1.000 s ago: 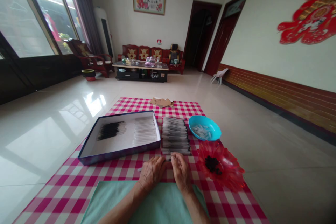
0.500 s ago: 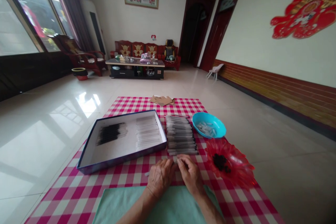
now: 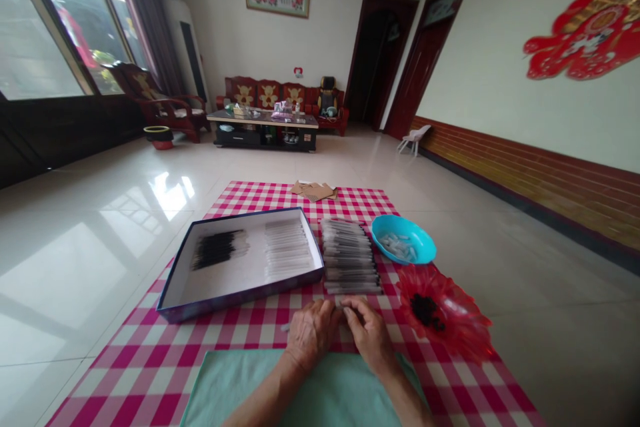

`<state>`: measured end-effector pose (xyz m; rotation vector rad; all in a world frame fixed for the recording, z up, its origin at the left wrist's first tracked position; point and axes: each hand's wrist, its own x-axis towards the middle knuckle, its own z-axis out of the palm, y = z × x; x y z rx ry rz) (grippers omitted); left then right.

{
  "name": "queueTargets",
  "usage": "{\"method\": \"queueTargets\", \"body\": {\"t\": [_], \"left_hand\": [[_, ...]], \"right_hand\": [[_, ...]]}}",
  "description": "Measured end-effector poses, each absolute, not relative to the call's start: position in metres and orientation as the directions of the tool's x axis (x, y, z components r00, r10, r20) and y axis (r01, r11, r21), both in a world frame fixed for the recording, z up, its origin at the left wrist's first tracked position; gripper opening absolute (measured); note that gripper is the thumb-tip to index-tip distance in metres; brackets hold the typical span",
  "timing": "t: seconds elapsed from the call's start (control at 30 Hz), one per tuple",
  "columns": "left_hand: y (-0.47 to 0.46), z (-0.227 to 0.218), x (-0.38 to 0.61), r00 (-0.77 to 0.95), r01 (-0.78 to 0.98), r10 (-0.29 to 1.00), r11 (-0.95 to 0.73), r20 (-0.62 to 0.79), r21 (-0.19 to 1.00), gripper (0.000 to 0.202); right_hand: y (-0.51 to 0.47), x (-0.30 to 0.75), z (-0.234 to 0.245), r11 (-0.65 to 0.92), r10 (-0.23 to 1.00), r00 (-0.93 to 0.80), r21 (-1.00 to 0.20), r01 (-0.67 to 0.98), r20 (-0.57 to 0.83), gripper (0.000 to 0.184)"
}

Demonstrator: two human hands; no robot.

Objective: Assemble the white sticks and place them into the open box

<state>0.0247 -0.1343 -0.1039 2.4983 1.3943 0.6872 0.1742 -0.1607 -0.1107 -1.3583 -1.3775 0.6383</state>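
My left hand [image 3: 314, 332] is closed round a translucent pen, whose pale end [image 3: 285, 327] sticks out to the left. My right hand [image 3: 367, 330] pinches at the pen's other end, fingertips close against the left hand; the small part there is mostly hidden. Just beyond both hands lies a stack of translucent pens [image 3: 350, 257] with dark inner parts. To the left, a shallow blue-edged box [image 3: 240, 293] holds black pen refills [image 3: 215, 250] and a row of clear pen barrels [image 3: 286, 248].
A blue bowl [image 3: 425, 250] with small whitish pieces [image 3: 397, 247] stands at right. Nearer is a red petal-shaped bowl [image 3: 465, 320] with small black parts [image 3: 427, 312]. A green cloth [image 3: 240, 380] lies under my forearms. Cardboard pieces [image 3: 315, 191] rest at the checked tablecloth's far edge.
The whole view has shifted slightly, so things sit a little further right. Both hands stay together on the pen, with only small finger movement.
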Motion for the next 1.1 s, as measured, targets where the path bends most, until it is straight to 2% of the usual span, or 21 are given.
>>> {"method": "queueTargets", "body": {"t": [0.43,0.6,0.77,1.1], "left_hand": [[-0.134,-0.099,0.024,0.438,0.790,0.882,-0.471,0.176,0.393,0.025],[-0.133,-0.101,0.024,0.451,0.770,0.867,-0.498,0.212,0.399,0.026],[-0.133,-0.100,0.024,0.452,0.767,0.860,-0.510,0.237,0.388,0.026],[-0.131,-0.103,0.023,0.432,0.732,0.854,-0.521,0.292,0.439,0.022]], "right_hand": [[-0.158,0.173,-0.112,0.140,0.950,0.211,-0.919,0.369,0.230,0.018],[-0.158,0.172,-0.109,0.152,0.950,0.198,-0.913,0.379,0.240,0.018],[-0.155,0.173,-0.119,0.215,0.947,0.159,-0.917,0.336,0.280,0.033],[-0.155,0.174,-0.118,0.233,0.919,0.213,-0.894,0.384,0.331,0.030]]}}
